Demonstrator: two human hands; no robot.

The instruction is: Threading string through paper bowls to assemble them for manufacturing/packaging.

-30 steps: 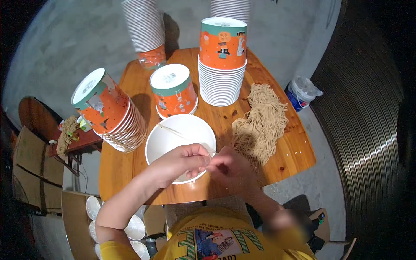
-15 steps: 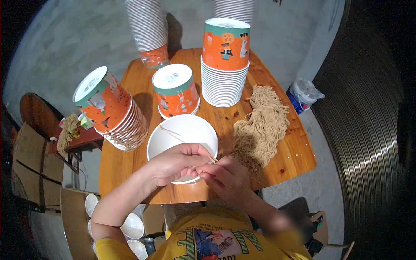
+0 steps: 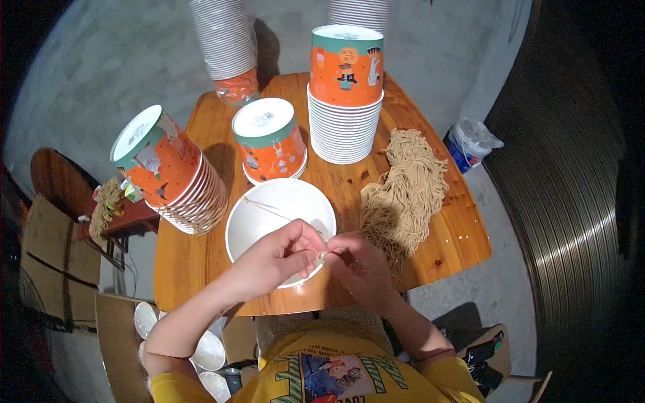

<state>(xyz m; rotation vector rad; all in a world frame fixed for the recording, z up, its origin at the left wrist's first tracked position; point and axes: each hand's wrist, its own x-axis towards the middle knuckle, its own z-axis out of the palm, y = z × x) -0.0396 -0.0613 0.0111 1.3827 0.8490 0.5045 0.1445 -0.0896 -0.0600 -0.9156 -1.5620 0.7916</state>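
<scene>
Over the near right rim of a white open-mouthed paper bucket (image 3: 245, 228), my two hands meet fingertip to fingertip. A thin tan cord (image 3: 267, 209) runs from the bucket's far left inner side to my left hand (image 3: 282, 255). That hand pinches the cord between thumb and fingers. My right hand (image 3: 359, 269) is also closed in a pinch on the cord, where a small pale bit shows between the fingertips. The exact shape of the cord there is too small to make out. Beside my right hand lies a loose hank of tan cord (image 3: 416, 188).
On the wooden table (image 3: 443, 258) stand upside-down orange paper buckets: a leaning stack (image 3: 171, 168) with cords around its rims, a short one (image 3: 269, 144), and a tall stack (image 3: 346, 94). A wrapped stack (image 3: 225, 47) is behind. A cardboard box (image 3: 114, 336) sits lower left.
Both hands have shifted slightly left, and the right hand has turned so its fingertips press closer to the left's. My view has moved a little; the buckets stay put.
</scene>
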